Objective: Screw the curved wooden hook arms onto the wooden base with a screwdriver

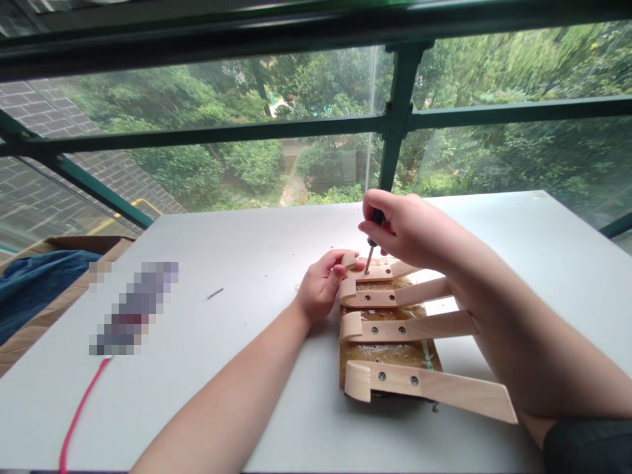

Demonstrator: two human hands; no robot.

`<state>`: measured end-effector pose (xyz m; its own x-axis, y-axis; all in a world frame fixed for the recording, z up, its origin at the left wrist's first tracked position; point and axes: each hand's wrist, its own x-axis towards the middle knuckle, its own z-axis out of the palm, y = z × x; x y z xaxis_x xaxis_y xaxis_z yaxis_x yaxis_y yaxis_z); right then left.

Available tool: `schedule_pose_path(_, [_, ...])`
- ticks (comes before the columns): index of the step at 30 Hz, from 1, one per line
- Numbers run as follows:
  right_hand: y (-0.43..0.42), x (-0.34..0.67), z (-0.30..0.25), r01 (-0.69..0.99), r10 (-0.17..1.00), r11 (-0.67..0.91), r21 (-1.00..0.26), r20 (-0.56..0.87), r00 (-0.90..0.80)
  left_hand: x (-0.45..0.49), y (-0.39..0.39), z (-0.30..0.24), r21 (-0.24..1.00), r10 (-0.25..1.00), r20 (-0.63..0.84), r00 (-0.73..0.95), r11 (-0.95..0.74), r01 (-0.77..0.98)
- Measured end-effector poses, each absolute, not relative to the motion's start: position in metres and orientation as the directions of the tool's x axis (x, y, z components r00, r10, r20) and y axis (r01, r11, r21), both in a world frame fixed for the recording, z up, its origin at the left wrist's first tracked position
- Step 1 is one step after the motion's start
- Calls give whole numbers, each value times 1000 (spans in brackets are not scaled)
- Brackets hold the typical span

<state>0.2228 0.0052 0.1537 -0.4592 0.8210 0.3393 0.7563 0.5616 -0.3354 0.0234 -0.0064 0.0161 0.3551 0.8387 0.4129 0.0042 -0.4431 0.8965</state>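
My right hand (395, 220) is closed round the dark handle of a screwdriver (371, 255), whose tip meets a screw (367, 272) in the farthest wooden strip (378, 273). That strip has a curled end, and the fingers of my left hand (323, 283) grip it there. Several similar strips lie across a brown, tape-covered board (385, 352). The nearest strip (444, 388) juts out to the right, held by two screws. My right forearm hides the far ends of some strips.
On the white table (207, 388), a small metal piece (215, 293) lies left of my hands. Farther left is a blurred-out object (135, 309) with a red cable (83, 408). A cardboard box (111, 249) with blue cloth (39, 276) stands beside the table. Windows with green bars rise behind.
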Motion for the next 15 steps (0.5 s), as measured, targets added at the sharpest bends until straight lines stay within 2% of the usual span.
schedule_pose_path(3, [8, 224, 152, 762, 840, 535, -365, 323, -435, 24, -6, 16, 898, 841, 412, 351, -439, -1])
schedule_pose_path(9, [5, 223, 154, 761, 823, 561, -327, 315, -472, 25, -7, 18, 907, 851, 401, 338, -421, -17])
schedule_pose_path(15, [3, 222, 153, 628, 781, 617, -475, 266, -565, 24, -6, 15, 913, 852, 388, 351, -407, -22])
